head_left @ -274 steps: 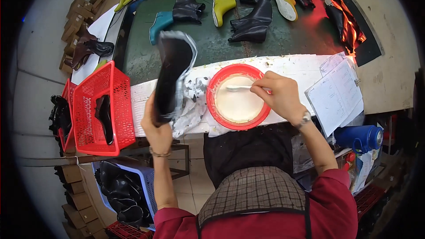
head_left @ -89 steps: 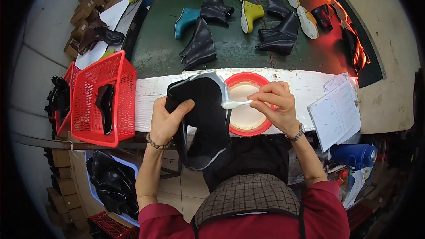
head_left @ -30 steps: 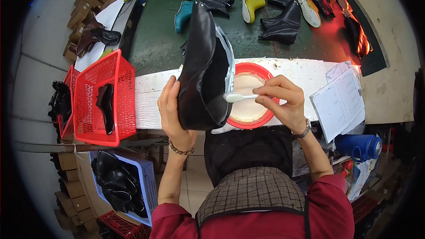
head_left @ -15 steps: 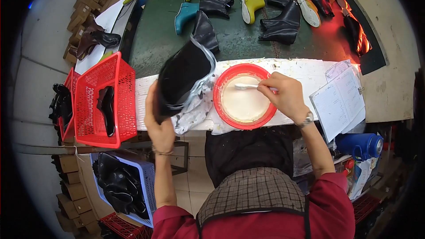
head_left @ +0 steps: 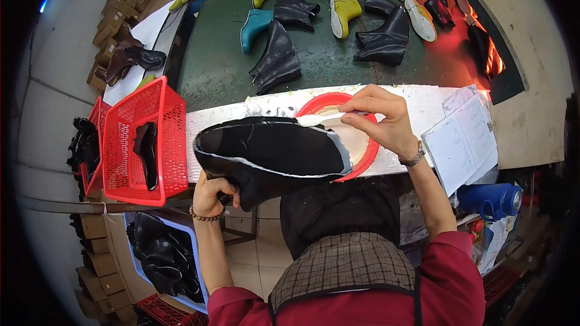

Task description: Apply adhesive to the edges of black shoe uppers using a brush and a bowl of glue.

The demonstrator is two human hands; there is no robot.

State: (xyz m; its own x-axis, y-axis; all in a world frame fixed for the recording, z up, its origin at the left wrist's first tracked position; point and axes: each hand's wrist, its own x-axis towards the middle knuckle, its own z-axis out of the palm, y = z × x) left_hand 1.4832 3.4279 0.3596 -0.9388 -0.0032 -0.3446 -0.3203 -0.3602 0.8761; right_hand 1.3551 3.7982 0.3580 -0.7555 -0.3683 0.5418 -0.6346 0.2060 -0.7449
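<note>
A black boot upper [head_left: 272, 148] lies on its side in the air over the white bench top, its open bottom edge lined with a white coating. My left hand [head_left: 211, 198] is closed round its lower left part. Between the fingertips of my right hand [head_left: 386, 118] is a small brush [head_left: 311, 121], whose white tip meets the upper's far edge. Behind the upper's right end stands a red basin [head_left: 320, 101] of creamy white liquid, partly hidden by it.
On the green conveyor belt [head_left: 220, 66] lie several black uppers, yellow lasts and a teal last [head_left: 254, 27]. A red basket [head_left: 175, 151] stands left, above a blue crate [head_left: 202, 265] of black uppers. Papers [head_left: 462, 139] and a blue flask [head_left: 492, 200] are at right.
The boot upper has swung from upright to lying sideways, moving right across the basin. My right hand has lifted the brush from the basin to the upper's edge. The belt's shoes have shifted slightly nearer.
</note>
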